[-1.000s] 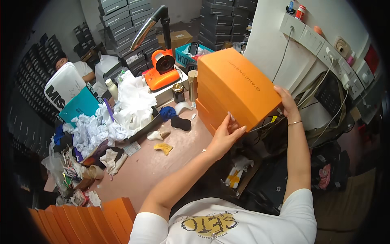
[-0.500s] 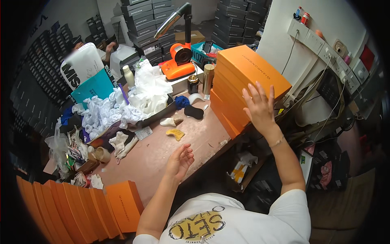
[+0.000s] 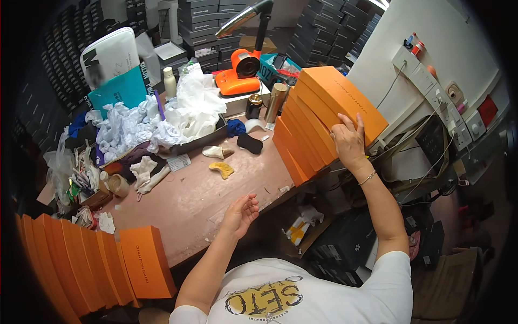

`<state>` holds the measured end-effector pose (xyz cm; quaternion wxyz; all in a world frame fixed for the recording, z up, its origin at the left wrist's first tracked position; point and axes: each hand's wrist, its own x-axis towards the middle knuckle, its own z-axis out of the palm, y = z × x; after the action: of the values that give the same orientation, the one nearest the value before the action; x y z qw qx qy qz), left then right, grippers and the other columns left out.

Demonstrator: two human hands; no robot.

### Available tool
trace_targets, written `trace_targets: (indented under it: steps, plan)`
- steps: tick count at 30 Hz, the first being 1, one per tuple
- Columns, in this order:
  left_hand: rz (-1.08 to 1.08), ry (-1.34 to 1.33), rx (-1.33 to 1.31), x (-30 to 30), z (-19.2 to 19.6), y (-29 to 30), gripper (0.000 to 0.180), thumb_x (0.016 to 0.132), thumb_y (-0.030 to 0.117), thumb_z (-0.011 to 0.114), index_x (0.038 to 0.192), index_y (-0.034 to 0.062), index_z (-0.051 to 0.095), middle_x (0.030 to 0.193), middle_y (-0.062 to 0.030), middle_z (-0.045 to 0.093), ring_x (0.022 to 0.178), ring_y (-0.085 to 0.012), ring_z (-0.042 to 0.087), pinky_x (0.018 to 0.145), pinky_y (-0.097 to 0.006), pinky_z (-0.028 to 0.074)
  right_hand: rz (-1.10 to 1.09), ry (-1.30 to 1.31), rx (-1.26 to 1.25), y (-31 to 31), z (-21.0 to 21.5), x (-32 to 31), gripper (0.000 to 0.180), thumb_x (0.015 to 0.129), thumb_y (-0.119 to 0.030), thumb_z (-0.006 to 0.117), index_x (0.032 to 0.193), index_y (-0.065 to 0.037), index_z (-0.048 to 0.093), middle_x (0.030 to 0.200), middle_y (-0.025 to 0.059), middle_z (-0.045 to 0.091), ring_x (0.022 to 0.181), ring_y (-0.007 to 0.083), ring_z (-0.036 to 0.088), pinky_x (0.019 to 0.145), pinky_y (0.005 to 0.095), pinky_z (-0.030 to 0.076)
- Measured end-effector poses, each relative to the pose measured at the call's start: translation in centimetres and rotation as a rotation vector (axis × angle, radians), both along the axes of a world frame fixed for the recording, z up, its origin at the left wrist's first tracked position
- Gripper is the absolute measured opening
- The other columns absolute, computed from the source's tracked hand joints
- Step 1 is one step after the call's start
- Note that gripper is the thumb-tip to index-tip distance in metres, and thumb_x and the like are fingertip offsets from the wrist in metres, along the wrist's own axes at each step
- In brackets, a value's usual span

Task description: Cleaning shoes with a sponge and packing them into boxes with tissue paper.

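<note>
My right hand (image 3: 349, 141) lies flat, fingers spread, on the near side of the outermost orange box (image 3: 337, 102), one of a leaning row of several orange shoe boxes (image 3: 302, 140) at the right end of the brown table (image 3: 199, 200). My left hand (image 3: 241, 211) hovers open over the table's near edge and holds nothing. Small scraps, one yellowish (image 3: 222, 169) and one dark (image 3: 250, 143), lie on the table between the hands and the clutter.
A second row of orange boxes (image 3: 108, 264) stands at the lower left. Crumpled white tissue paper (image 3: 156, 121), an orange desk lamp (image 3: 243, 75), two cans, a white bag and dark stacked boxes fill the back. Cables and wall sockets (image 3: 448, 102) are at the right.
The orange box I held in both hands has been set against the row at the right. My left hand let go and dropped to the table's edge; my right hand stays on the box.
</note>
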<state>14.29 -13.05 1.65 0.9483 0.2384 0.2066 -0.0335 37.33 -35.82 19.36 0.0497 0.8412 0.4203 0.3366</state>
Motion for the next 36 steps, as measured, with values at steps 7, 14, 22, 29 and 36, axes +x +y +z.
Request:
trace_targets:
  steps: [7, 14, 22, 29, 36]
  plan:
    - [-0.216, -0.123, 0.240, 9.2, 3.6, -6.1, 0.024, 0.094, 0.023, 0.057, 0.111, 0.0055, 0.057, 0.091, -0.0030, 0.062, 0.079, -0.0122, 0.061, 0.072, -0.025, 0.050, 0.055, 0.368, 0.287, -0.8, 4.0, 0.6, 0.007, 0.088, -0.009, 0.057, 0.091, -0.003, 0.056, 0.074, 0.0124, 0.062, 0.080, 0.0244, 0.064, 0.086, 0.0405, 0.044]
    - [-0.070, -0.249, 0.242, 13.8, 5.8, -5.0, 0.024, 0.095, 0.023, 0.056, 0.113, 0.0060, 0.057, 0.093, -0.0027, 0.061, 0.080, -0.0114, 0.061, 0.075, -0.026, 0.049, 0.572, 1.310, 0.367, -4.2, 7.1, -3.6, 0.017, 0.085, 0.001, 0.059, 0.102, 0.002, 0.059, 0.093, 0.0082, 0.065, 0.082, 0.0124, 0.062, 0.074, 0.0250, 0.049]
    - [0.031, 0.316, 0.344, 1.8, -6.6, -2.8, 0.027, 0.092, 0.027, 0.061, 0.111, 0.0079, 0.059, 0.095, -0.0016, 0.061, 0.081, -0.0102, 0.059, 0.071, -0.024, 0.049, -0.440, 1.130, -0.393, -13.1, -28.6, -7.6, 0.053, 0.081, -0.008, 0.063, 0.131, -0.003, 0.046, 0.116, 0.0274, 0.057, 0.107, 0.0398, 0.056, 0.090, 0.0428, 0.047]
    - [0.697, 0.701, 1.400, -21.0, -9.5, 10.9, 0.038, 0.088, 0.021, 0.064, 0.118, -0.0013, 0.055, 0.112, -0.0158, 0.058, 0.105, -0.0250, 0.055, 0.092, -0.034, 0.043, 0.456, 1.658, -0.398, 5.0, -26.1, -12.9, 0.041, 0.083, -0.018, 0.065, 0.117, 0.005, 0.057, 0.103, 0.0235, 0.065, 0.096, 0.0371, 0.063, 0.084, 0.0391, 0.050]
    - [0.881, 1.279, 1.228, -41.2, -12.0, 13.1, 0.042, 0.089, 0.021, 0.063, 0.124, -0.0014, 0.051, 0.127, -0.0182, 0.046, 0.119, -0.0305, 0.047, 0.095, -0.038, 0.042, 0.519, 2.374, -0.236, 25.3, -27.6, -31.5, 0.078, 0.088, -0.031, 0.067, 0.146, -0.003, 0.023, 0.111, 0.0172, 0.057, 0.084, 0.0191, 0.061, 0.066, 0.0268, 0.054]
